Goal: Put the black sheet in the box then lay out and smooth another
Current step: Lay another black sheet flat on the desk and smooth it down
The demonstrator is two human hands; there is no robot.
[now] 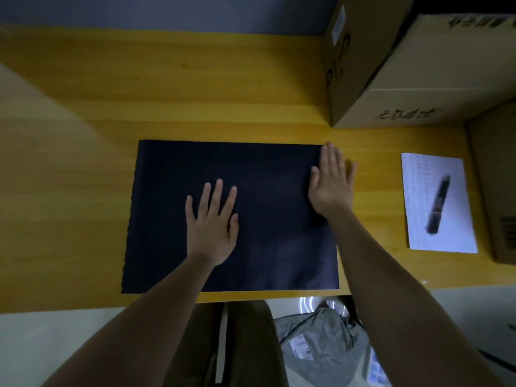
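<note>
A black sheet (167, 213) lies flat on the yellow wooden table (195, 93), close to the front edge. My left hand (213, 223) rests palm down on the sheet's middle, fingers spread. My right hand (332, 182) lies flat across the sheet's right edge near its far corner, partly on the sheet and partly on the table. Neither hand grips anything. A large cardboard box (418, 68) stands at the back right of the table; its inside is hidden from view.
A white paper (418, 196) with a dark pen (439, 205) on it lies right of the sheet. Another cardboard box (497, 185) stands at the far right edge. Below the table edge are my legs and a grey plastic bag (321, 339) on the floor.
</note>
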